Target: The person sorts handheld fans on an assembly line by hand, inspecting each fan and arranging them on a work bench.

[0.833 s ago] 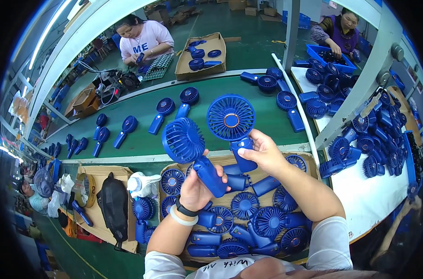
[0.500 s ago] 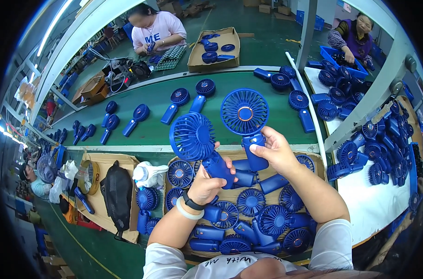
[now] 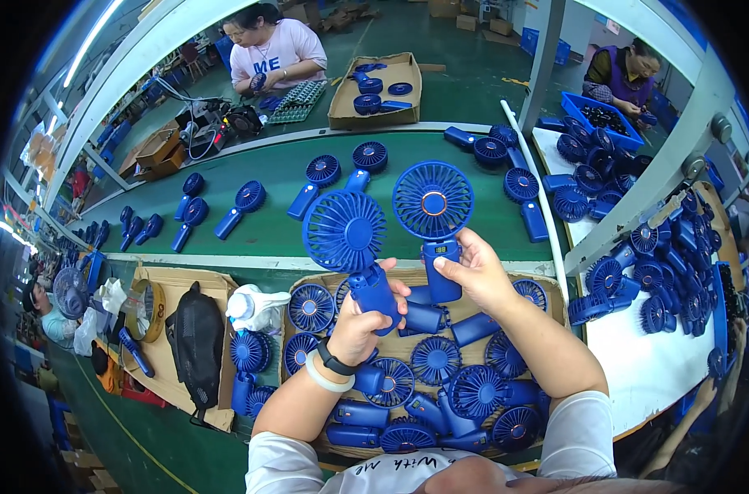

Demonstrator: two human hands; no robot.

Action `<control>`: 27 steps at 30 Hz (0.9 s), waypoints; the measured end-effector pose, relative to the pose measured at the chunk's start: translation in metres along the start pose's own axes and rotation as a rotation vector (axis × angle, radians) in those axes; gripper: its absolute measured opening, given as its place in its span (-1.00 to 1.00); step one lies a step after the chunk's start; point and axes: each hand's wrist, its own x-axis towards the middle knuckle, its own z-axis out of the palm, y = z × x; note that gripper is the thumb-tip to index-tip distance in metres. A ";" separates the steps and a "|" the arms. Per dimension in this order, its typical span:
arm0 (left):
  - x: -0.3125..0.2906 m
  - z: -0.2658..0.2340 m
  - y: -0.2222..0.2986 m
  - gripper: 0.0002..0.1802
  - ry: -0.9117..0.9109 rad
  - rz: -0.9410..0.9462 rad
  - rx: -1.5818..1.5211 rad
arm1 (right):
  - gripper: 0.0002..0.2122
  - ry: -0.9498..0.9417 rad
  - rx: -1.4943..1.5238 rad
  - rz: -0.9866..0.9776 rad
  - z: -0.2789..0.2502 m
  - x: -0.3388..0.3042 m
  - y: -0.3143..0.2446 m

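My left hand is closed round the handle of a blue handheld fan, its round slatted cage tilted up. Beside it, my right hand grips a second blue handheld fan by the handle, thumb on the front just below a small lit display. That fan stands upright with its copper-ringed hub toward me. The two cages are close together but apart. Below both hands, a cardboard tray holds several more blue handheld fans, lying in different directions.
Beyond the tray runs a green conveyor belt carrying spaced fans. A white pole and a white table heaped with fans are on the right. At left are a black bag and a white bottle. Two co-workers sit across the belt.
The left fan's cage has turned more toward me. The right fan's display now shows lit. The co-worker at far right has lowered their head and brought both hands together.
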 end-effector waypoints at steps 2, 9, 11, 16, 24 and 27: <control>0.000 0.000 -0.001 -0.13 0.003 0.008 -0.010 | -0.57 -0.011 -0.020 0.025 0.000 0.001 0.002; 0.003 0.006 -0.014 -0.40 0.086 0.123 0.140 | -0.28 -0.293 -0.024 -0.003 0.018 -0.011 0.017; 0.001 -0.002 -0.025 -0.39 0.094 0.232 0.280 | -0.23 -0.336 -0.531 -0.218 0.016 -0.013 0.018; -0.001 0.006 -0.017 -0.37 0.089 0.255 0.228 | -0.13 -0.390 -0.807 -0.416 0.019 -0.014 -0.001; -0.002 0.008 -0.007 -0.33 -0.097 0.104 0.007 | -0.17 -0.282 -0.631 -0.371 0.024 -0.023 -0.002; 0.001 0.001 -0.009 -0.25 -0.162 0.077 -0.010 | -0.26 -0.301 -0.601 -0.373 0.023 -0.022 -0.004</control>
